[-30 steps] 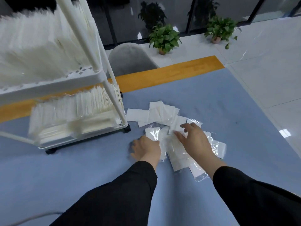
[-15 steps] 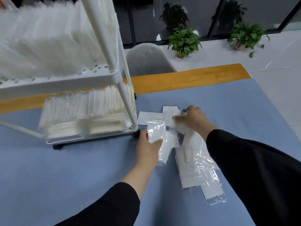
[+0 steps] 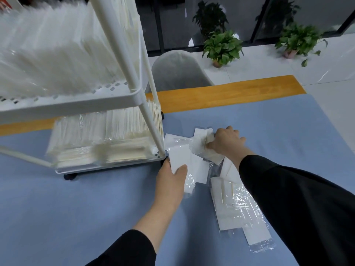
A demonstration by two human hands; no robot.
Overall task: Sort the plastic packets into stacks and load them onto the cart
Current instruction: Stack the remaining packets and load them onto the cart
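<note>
packets: loose plastic packets (image 3: 199, 150) lie fanned on the blue desk (image 3: 76, 208), just at 3 o'clock of the cart's foot, some overlapping, a few trailing down toward 5 o'clock
left hand: left hand (image 3: 172, 181) grips a small stack of packets (image 3: 182, 162), thumb curled over the top sheet, the rest of the fingers underneath; the stack sits just beside the cart's corner post
right hand: right hand (image 3: 225, 142) is at 12 o'clock of the pile, fingers curled down and pinching the far packets, knuckles up; exactly how many it holds, can't tell
near packets: two long packets (image 3: 236, 212) with clear crinkled film lie flat at 5 o'clock, partly under the black sleeve (image 3: 297, 208)
cart: white cart (image 3: 107, 101) stands on the desk at 10 o'clock, black castor (image 3: 69, 176) showing under its lowest tray
lower tray: packed with upright rows of white packets (image 3: 105, 137), edges blurred
upper tray: more white packets (image 3: 57, 50) standing tight, filling it to the rim
beyond: wooden desk edge (image 3: 221, 95) at 12 o'clock, a grey chair (image 3: 178, 70) behind it, two potted plants (image 3: 222, 47) on the pale floor
</note>
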